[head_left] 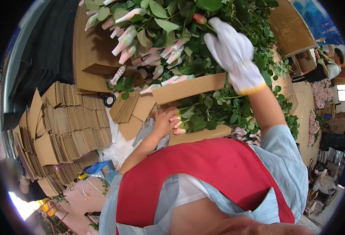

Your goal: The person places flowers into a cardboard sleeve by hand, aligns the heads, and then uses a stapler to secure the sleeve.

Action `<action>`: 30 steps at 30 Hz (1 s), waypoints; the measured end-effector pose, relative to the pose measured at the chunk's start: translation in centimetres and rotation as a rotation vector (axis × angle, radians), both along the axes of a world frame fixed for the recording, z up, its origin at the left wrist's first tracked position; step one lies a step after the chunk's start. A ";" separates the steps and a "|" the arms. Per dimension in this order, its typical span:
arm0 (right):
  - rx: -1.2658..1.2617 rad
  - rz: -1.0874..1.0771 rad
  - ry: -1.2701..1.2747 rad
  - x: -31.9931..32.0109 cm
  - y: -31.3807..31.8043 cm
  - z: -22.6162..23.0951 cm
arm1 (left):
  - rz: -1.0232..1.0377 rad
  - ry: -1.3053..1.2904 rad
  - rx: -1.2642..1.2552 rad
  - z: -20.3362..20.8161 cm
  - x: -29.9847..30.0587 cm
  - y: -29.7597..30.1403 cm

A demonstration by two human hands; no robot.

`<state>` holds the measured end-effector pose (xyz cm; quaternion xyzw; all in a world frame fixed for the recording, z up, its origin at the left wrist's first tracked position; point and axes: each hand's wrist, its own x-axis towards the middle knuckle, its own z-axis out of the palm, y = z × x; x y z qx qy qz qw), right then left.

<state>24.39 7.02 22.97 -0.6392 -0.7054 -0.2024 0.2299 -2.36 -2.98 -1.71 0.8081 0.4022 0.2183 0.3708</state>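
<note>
A white knit glove with a yellow cuff covers my right hand (235,51), which is stretched out over the heap of leafy rose stems (254,23). Its thumb and forefinger close round the stem of a single rose (199,18) with a pinkish-orange bud. My bare left hand (165,120) is nearer my body, fingers curled against the pale pink heads of a bunch of roses (179,130). That bunch lies between an upright corrugated cardboard strip (190,89) and a cardboard edge (200,135) by my apron. The left fingertips are partly hidden.
Roses in white mesh sleeves (127,41) lie at the far left of the heap, beside a cardboard box (88,51). Stacks of folded cardboard (74,121) stand on the left. Cut cardboard pieces (131,113) lie nearby. Another person (331,64) works at the far right.
</note>
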 end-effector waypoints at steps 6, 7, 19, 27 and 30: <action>-0.476 0.052 0.427 3.6 -3.1 1.1 | -0.012 0.055 0.082 0.4 0.6 0.5; -0.450 0.201 0.573 3.3 -5.9 2.8 | -0.010 -0.072 0.073 0.1 0.2 0.9; -0.251 0.685 -0.280 -3.5 -8.4 -19.5 | -0.006 -0.072 0.240 -0.2 0.2 0.6; -0.193 0.635 -0.222 -4.1 -8.5 -19.6 | 0.087 0.189 0.478 1.4 0.6 -0.5; -0.212 0.565 -0.243 -4.3 -9.3 -19.8 | 0.042 0.112 0.284 0.4 0.4 0.1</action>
